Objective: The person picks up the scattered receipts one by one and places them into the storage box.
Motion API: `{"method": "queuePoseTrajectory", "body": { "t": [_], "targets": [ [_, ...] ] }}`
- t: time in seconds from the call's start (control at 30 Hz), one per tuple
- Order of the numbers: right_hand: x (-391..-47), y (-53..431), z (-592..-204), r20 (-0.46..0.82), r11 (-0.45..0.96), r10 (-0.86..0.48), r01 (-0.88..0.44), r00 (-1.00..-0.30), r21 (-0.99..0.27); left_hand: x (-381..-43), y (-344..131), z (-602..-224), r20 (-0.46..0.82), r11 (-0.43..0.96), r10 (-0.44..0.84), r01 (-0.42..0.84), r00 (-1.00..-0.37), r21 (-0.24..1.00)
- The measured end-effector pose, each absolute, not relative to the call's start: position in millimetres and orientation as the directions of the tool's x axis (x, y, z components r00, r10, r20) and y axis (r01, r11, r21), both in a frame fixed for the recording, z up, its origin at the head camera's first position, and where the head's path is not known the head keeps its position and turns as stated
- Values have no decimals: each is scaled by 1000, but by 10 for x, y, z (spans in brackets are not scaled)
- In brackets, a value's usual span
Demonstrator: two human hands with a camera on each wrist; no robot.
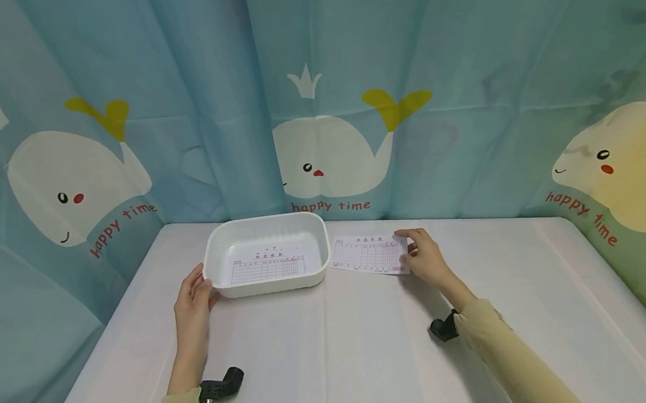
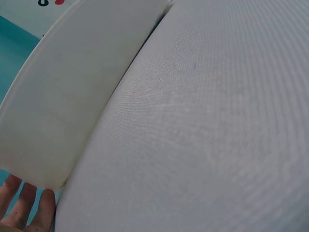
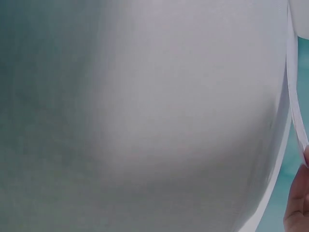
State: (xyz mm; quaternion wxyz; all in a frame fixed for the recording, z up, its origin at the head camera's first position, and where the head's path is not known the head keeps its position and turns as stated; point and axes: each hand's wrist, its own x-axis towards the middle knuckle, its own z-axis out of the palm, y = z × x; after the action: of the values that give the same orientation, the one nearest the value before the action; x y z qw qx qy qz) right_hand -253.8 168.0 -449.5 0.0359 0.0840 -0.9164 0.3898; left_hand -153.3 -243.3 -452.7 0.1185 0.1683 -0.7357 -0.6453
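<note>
A white plastic tray (image 1: 319,274) rests on the table, and a printed paper form (image 1: 265,270) lies inside it. My left hand (image 1: 191,300) holds the tray at its left front corner. In the left wrist view, fingertips (image 2: 46,208) meet the end of the tray's outer wall (image 2: 58,96). Just right of the tray is a second paper form (image 1: 366,254) with a red-lined grid. Its right edge is pinched between the thumb and finger of my right hand (image 1: 426,259). The right wrist view shows this paper (image 3: 295,96) nearly edge-on, with part of the hand (image 3: 298,203).
White cloth (image 1: 328,365) covers the table. Behind it hangs a blue curtain (image 1: 461,167) with whale prints, close to the back edge. Each wrist carries a black camera mount (image 1: 222,386).
</note>
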Motion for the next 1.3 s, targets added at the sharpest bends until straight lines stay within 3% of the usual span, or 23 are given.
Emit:
{"method": "queuePoseTrajectory", "body": {
  "t": [1.3],
  "targets": [
    [-2320, 1567, -4089, 299, 554, -97, -301, -949, -776, -1535, -2423, -4526, -51, 114, -411, -107, -910, 988]
  ]
}}
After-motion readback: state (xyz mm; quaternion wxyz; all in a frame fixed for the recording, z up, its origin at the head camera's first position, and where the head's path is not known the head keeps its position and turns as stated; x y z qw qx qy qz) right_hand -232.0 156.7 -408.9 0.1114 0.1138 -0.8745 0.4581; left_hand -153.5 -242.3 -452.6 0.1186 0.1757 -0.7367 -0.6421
